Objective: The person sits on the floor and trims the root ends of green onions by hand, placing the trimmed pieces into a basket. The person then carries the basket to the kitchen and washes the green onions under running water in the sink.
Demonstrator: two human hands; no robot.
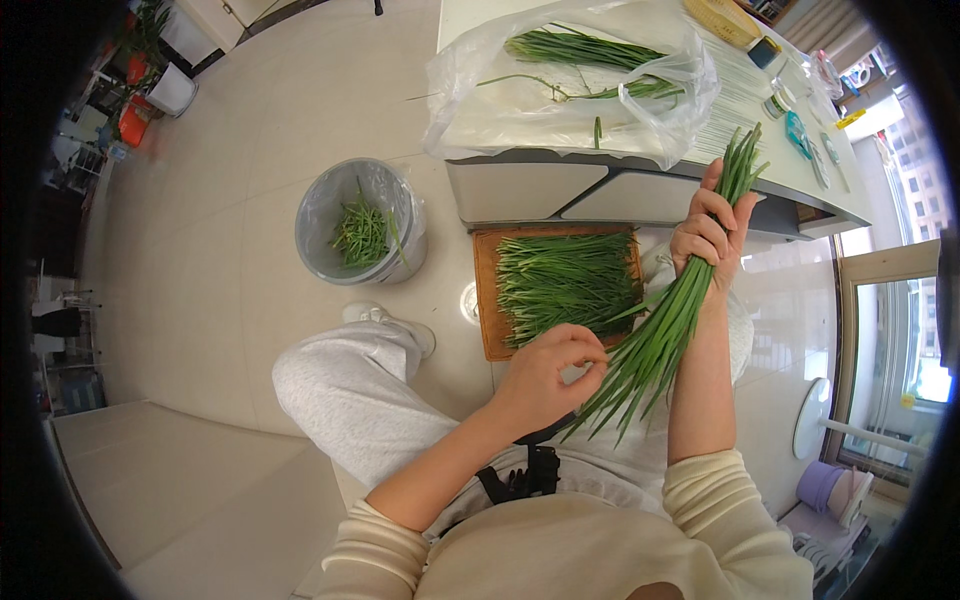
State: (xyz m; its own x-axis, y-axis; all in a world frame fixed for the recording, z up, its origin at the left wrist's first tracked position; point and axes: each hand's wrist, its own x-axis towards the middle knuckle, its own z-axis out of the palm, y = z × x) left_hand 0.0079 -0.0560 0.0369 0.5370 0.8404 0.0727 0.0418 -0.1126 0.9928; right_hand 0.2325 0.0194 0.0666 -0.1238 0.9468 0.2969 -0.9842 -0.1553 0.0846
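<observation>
A bunch of green garlic chives [664, 319] is gripped in my right hand [707, 236], its leaf ends fanning down towards my lap. My left hand [559, 371] is beside those leaf tips with thumb and forefinger brought together; whether a leaf is pinched between them I cannot tell. Beyond my hands, a thick layer of chives [566, 281] lies on an orange-brown tray [489, 296] on the floor. More chives [581, 49] rest on a clear plastic bag [469, 97] on the table.
A grey bin [304, 232] with a clear liner holds chive scraps [364, 234]. The table [757, 161] has drawers along its front edge; a yellow basket [720, 21], a jar [778, 103] and teal-handled scissors [799, 135] stand or lie on it. My shoe [390, 322] is near the bin.
</observation>
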